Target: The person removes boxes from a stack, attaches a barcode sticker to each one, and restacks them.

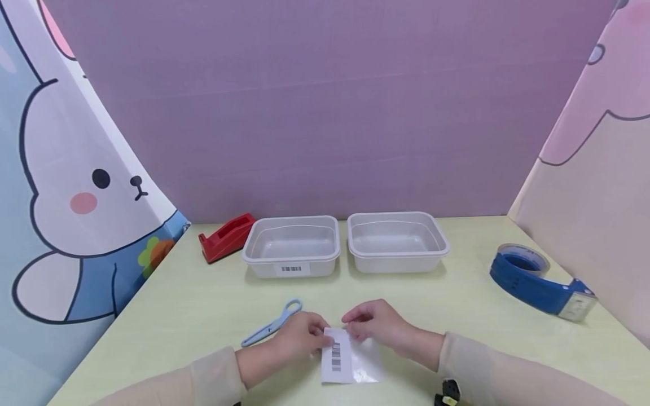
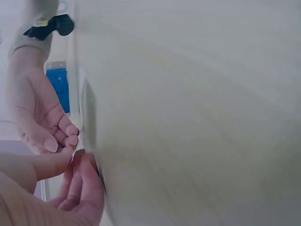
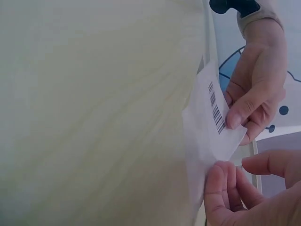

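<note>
A white barcode label [image 1: 337,361] lies beside a glossy, translucent sheet [image 1: 369,361] near the table's front. Whether the two are joined cannot be told. My left hand [image 1: 303,336] pinches the label by its upper left edge, the thumb lying on its face near the bars. My right hand [image 1: 383,327] is at the upper edge of the glossy sheet. In the right wrist view, the right hand's fingertips [image 3: 218,172] touch the white sheet, and the thumb stands apart from them. Light blue scissors [image 1: 274,324] lie just beyond the left hand.
Two white plastic tubs stand at the back; the left tub [image 1: 325,266] bears a barcode label, the right tub [image 1: 396,264] shows none. A red tape dispenser [image 1: 228,238] sits at the back left. On the right lies a blue tape dispenser [image 1: 533,287] with a tape roll.
</note>
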Motion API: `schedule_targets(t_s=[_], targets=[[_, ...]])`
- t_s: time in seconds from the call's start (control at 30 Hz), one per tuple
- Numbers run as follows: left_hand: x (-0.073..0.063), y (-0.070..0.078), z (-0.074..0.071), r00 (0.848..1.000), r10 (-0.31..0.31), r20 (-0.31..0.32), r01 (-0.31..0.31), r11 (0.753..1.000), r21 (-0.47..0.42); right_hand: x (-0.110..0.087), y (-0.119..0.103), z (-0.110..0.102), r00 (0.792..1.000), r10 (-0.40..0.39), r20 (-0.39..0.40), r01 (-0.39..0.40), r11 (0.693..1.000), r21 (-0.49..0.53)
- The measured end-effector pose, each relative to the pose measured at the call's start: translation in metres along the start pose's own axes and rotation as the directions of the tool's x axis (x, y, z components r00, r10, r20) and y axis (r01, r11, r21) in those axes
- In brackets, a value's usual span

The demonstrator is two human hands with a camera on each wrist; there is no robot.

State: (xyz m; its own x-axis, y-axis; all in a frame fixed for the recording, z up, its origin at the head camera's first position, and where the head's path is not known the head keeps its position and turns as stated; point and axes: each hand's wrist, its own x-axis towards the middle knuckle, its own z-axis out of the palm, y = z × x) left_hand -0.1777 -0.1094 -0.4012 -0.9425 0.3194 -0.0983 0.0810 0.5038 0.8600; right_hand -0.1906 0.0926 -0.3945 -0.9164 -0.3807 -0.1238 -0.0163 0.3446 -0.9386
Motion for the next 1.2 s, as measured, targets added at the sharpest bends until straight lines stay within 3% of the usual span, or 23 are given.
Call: schedule_targets(t_s=[0.13,0.3,0.43,0.77,1.2], targets=[[0.0,0.004,0.0,0.997,-0.078,0.005,0.078,0.986,-0.15,-0.002,-0.005,-0.002,0.996,-0.048,-0.069,0.045,0.998,-0.044],[0.001,0.008,-0.002,0.996,-0.086,0.01,0.086,0.969,-0.234,-0.004,-0.008,-0.005,0.986,-0.115,-0.121,0.104,0.99,-0.094],[0.002,0.011,-0.002,0.996,-0.094,0.008,0.092,0.955,-0.281,-0.004,-0.008,-0.006,0.983,-0.117,-0.139,0.103,0.989,-0.102],[0.002,0.014,-0.001,0.995,-0.104,0.002,0.099,0.943,-0.318,-0.004,-0.009,-0.007,0.982,-0.105,-0.155,0.086,0.988,-0.129],[0.002,0.012,0.0,0.995,-0.098,0.0,0.093,0.953,-0.287,-0.003,-0.011,-0.008,0.993,-0.058,-0.104,0.054,0.998,-0.041]])
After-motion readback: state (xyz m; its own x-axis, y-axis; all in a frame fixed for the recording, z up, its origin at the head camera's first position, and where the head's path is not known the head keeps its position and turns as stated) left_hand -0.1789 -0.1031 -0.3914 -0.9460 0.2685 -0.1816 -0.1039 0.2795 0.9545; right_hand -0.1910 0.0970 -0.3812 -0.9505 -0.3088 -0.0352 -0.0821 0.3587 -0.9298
